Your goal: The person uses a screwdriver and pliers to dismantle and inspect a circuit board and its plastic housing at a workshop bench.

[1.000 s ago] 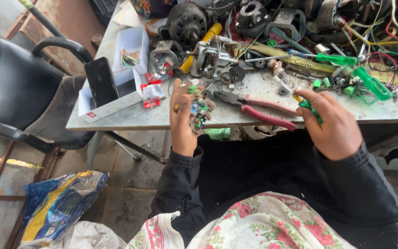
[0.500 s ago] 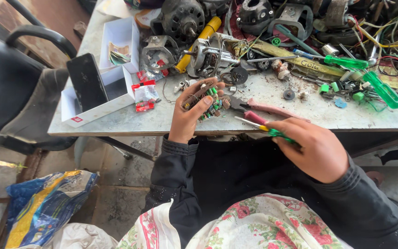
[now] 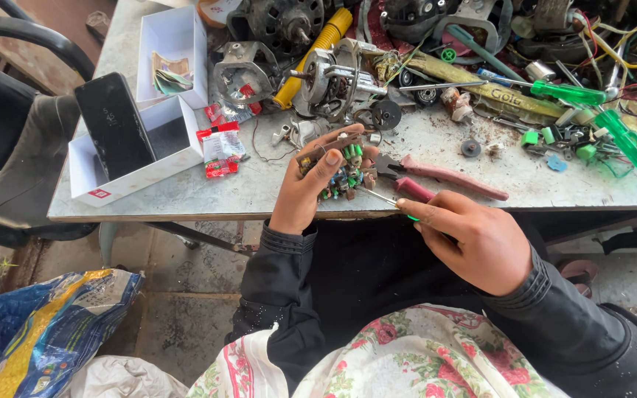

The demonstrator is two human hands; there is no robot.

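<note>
the left hand (image 3: 311, 188) is closed around a small circuit board (image 3: 340, 173) full of little colored parts, held just over the front edge of the worktop (image 3: 259, 191). the right hand (image 3: 473, 239) pinches a thin green-handled tool (image 3: 388, 197), its tip touching the board. the work looks only partly done. pink pliers (image 3: 444, 175) lie just beside.

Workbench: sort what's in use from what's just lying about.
In use:
left hand
small circuit board
right hand
green-handled screwdriver

Lying about:
pink-handled pliers
black phone
white box
yellow tube
green screwdrivers
</note>
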